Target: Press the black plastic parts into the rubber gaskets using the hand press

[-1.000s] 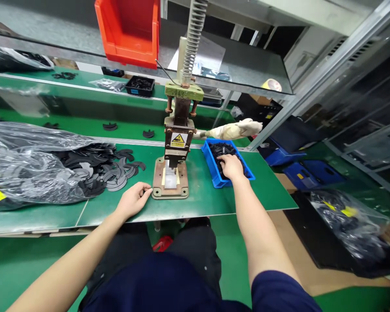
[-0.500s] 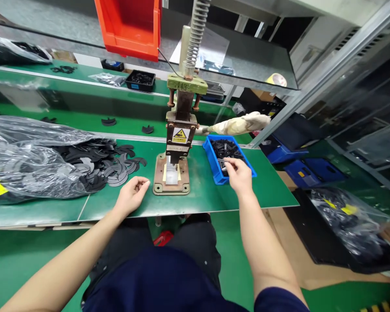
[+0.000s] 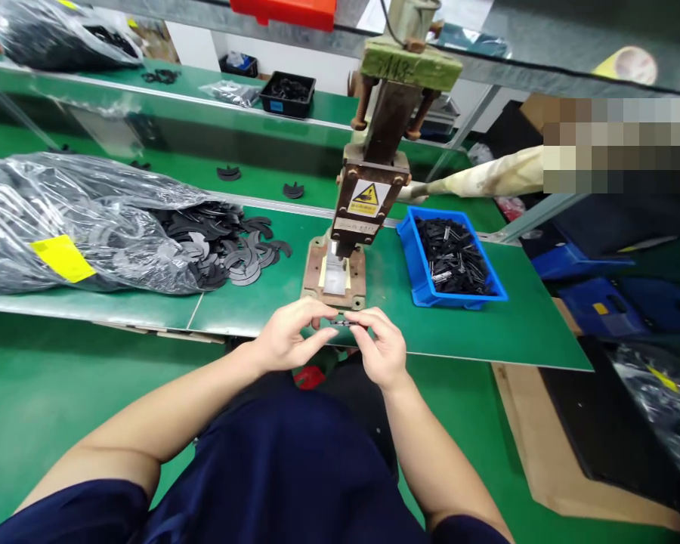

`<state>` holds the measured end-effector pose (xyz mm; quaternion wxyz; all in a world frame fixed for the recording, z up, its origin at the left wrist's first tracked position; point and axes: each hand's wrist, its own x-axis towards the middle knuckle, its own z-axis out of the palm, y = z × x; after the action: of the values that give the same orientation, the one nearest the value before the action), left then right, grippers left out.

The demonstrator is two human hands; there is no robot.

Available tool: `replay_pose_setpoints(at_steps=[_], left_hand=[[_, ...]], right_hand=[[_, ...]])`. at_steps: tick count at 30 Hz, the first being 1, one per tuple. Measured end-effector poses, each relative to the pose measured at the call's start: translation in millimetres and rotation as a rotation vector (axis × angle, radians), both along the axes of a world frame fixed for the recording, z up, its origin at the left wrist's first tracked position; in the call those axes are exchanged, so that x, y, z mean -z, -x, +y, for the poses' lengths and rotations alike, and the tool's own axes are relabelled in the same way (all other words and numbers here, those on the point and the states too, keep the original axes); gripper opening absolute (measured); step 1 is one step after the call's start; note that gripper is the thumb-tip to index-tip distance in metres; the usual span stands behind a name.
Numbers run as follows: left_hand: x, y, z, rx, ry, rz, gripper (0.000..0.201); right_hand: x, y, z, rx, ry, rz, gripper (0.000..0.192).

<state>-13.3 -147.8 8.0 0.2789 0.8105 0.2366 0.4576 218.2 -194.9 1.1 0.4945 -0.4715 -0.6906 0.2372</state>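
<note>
— How do the two hands sit?

— Both forearms come in bare from the lower corners and meet at the near edge of the desk (image 3: 487,340), straight in front of the hand press (image 3: 368,204). The left hand (image 3: 286,340) is palm inward, thumb on the near side and the other digits curled over the top. The right hand (image 3: 381,349) mirrors it, knuckles up, with its fingers (image 3: 374,321) bent toward the left hand.

— What lies between them?

— A small dark part (image 3: 340,323), pinched from both ends. The fingertips of each hand are drawn narrow onto it, so it bridges the short gap between the hands, just off the front of the press base plate (image 3: 317,276) and above the desk's near edge.

— What does it look like?

— Thin, short, dark, lying roughly level. Most of it is hidden by the fingertips, so I cannot tell its exact shape.

— And around it?

— A blue bin (image 3: 419,279) of small black pieces stands right of the press, toward the desk's right edge. Left of the press, flat black crescent-shaped pieces (image 3: 232,245) spill from a clear plastic bag (image 3: 79,219) with a yellow label. The press handle (image 3: 487,177), wrapped in pale cloth, sticks out to the right.
</note>
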Motion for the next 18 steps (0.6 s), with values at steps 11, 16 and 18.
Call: replay_pose_setpoints(at_steps=[11, 16, 18], left_hand=[[9.4, -8.1, 7.8, 0.299, 0.977, -0.139, 0.037], [27.0, -7.4, 62.0, 0.038, 0.850, -0.260, 0.049], [34.1, -7.8, 90.2, -0.121, 0.718, -0.258, 0.040]], right_hand=[[-10.7, -2.9, 9.2, -0.233, -0.055, -0.183, 0.034], [-61.2, -44.5, 36.7, 0.092, -0.220, -0.193, 0.039], [-102.6, -57.8, 52.7, 0.240, -0.396, -0.037, 0.043]])
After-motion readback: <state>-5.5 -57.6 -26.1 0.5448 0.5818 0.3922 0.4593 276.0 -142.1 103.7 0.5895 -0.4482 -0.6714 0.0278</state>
